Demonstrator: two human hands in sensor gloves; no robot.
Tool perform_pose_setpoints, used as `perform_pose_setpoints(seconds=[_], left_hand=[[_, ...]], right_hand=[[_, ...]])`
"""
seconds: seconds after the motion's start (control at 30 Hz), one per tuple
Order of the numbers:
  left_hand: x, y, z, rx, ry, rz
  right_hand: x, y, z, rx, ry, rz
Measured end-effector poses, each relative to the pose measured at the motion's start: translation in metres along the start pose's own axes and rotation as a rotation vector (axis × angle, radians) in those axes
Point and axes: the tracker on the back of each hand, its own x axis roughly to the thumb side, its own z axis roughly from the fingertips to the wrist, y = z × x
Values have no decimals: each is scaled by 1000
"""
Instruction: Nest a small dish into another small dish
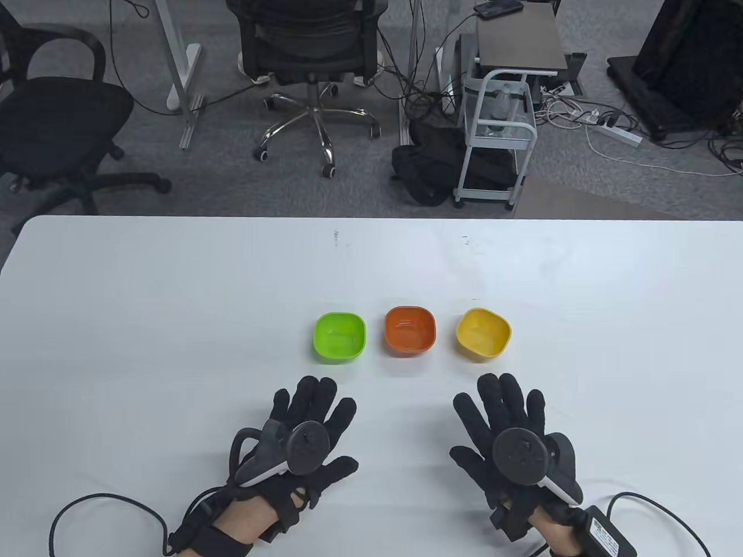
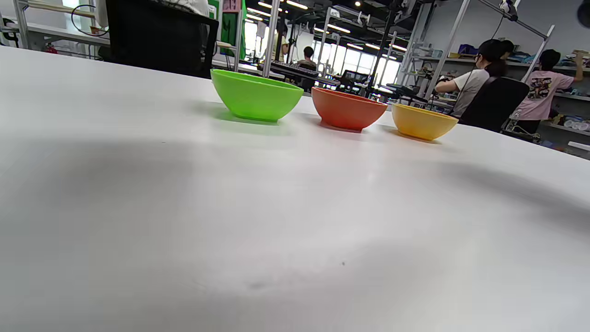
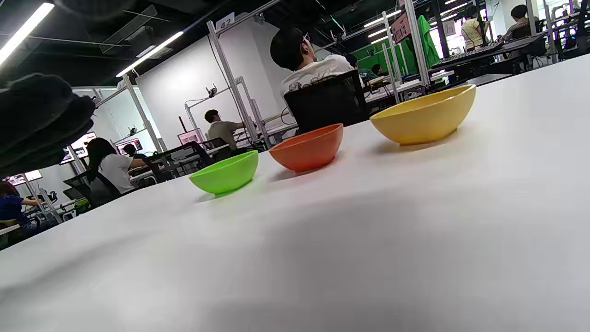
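Three small dishes stand in a row on the white table (image 1: 174, 301): a green dish (image 1: 339, 337) on the left, an orange dish (image 1: 410, 331) in the middle, a yellow dish (image 1: 483, 333) on the right. They stand apart and upright. My left hand (image 1: 307, 426) lies flat and open on the table, just below the green dish. My right hand (image 1: 511, 426) lies flat and open below the yellow dish. Neither holds anything. The left wrist view shows the green dish (image 2: 256, 95), orange dish (image 2: 348, 109) and yellow dish (image 2: 421, 121). The right wrist view shows them too: green (image 3: 226, 173), orange (image 3: 309, 147), yellow (image 3: 426, 115).
Black cables (image 1: 87, 510) run from both wrists over the table's near edge. Office chairs (image 1: 307, 52) and a white cart (image 1: 499, 127) stand on the floor beyond the table's far edge.
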Motion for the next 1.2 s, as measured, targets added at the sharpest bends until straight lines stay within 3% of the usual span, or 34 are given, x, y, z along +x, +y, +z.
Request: perform_pose_setpoints(seconds=[0.97, 1.2], left_hand=[[1, 1, 2, 9, -15, 8], [0, 6, 4, 30, -14, 14]], right_hand=[[1, 3, 0, 37, 24, -58], [6, -15, -5, -18, 35, -19]])
